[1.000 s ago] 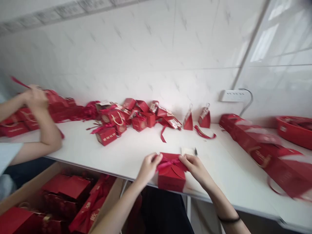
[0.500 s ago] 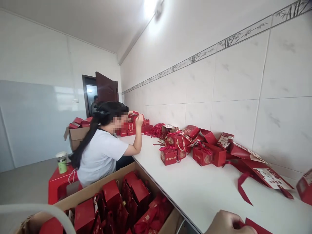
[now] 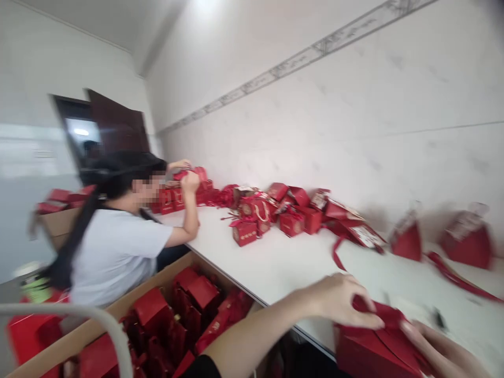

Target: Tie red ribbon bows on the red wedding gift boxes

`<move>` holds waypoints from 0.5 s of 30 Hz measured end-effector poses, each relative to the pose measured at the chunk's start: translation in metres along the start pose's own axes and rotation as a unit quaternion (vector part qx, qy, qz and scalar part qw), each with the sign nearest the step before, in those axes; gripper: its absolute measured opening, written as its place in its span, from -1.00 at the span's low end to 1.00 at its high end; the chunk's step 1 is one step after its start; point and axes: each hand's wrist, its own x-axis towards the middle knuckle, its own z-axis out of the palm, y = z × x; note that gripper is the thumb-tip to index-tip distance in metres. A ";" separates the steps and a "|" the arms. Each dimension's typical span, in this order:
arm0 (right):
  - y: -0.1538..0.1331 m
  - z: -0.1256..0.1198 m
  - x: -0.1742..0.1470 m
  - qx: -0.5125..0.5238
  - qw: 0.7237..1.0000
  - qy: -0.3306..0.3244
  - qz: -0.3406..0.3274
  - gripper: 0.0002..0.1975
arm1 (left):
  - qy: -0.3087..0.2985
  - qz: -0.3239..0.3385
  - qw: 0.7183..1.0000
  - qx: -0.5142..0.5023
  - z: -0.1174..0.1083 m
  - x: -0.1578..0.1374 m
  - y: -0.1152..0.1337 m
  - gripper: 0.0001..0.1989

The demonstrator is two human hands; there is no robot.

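Note:
At the lower right, a red gift box is held at the table's near edge between my two hands. My left hand reaches in from the left, its thumb and fingers closed on the folded red top of the box. On the right side of that top, my right hand presses with its fingers; part of it lies beyond the frame's lower edge. Motion blur hides whether a ribbon is among the folds. A red ribbon lies on the table just behind my left hand.
The white table carries a pile of red boxes along the tiled wall, plus two red pieces at right. Below left stands a carton full of red boxes. A co-worker sits beyond it, hands raised with something red.
My view has swung to the right. Both hands and the red box now show more fully at the lower right, where only one hand and a red edge showed before.

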 end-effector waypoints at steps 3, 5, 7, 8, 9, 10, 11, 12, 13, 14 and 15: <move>0.002 -0.049 -0.027 0.010 0.998 -0.040 0.037 -0.39 | 0.033 0.007 0.999 -0.043 -0.002 -0.005 0.003 -0.89; -0.010 -0.060 -0.031 0.042 0.997 -0.050 0.034 -0.40 | 0.057 -0.016 0.997 -0.057 -0.003 -0.006 0.004 -0.92; -0.020 -0.061 -0.027 0.071 0.997 -0.033 0.023 -0.40 | 0.048 -0.035 0.995 -0.075 -0.003 -0.006 0.004 -0.89; -0.023 -0.060 -0.025 0.075 0.996 -0.043 0.018 -0.42 | 0.042 -0.042 0.995 -0.083 -0.003 -0.006 0.004 -0.88; -0.025 -0.059 -0.023 0.077 0.995 -0.056 0.017 -0.44 | 0.039 -0.044 0.994 -0.089 -0.003 -0.007 0.004 -0.87; -0.026 -0.058 -0.022 0.077 0.994 -0.069 0.018 -0.48 | 0.050 -0.048 0.993 -0.094 -0.003 -0.008 0.003 -0.86; -0.026 -0.058 -0.022 0.077 0.994 -0.080 0.021 -0.50 | 0.071 -0.058 0.991 -0.097 -0.003 -0.010 0.003 -0.86; -0.026 -0.058 -0.022 0.080 0.993 -0.084 0.024 -0.51 | 0.106 -0.078 0.986 -0.098 -0.003 -0.012 0.003 -0.85; -0.026 -0.057 -0.023 0.084 0.993 -0.081 0.027 -0.51 | 0.147 -0.108 0.978 -0.096 -0.003 -0.015 0.003 -0.83; -0.026 -0.057 -0.024 0.092 0.993 -0.074 0.029 -0.50 | 0.183 -0.146 0.968 -0.093 -0.003 -0.019 0.003 -0.81; -0.026 -0.056 -0.025 0.102 0.992 -0.066 0.031 -0.49 | 0.205 -0.186 0.957 -0.089 -0.002 -0.022 0.003 -0.78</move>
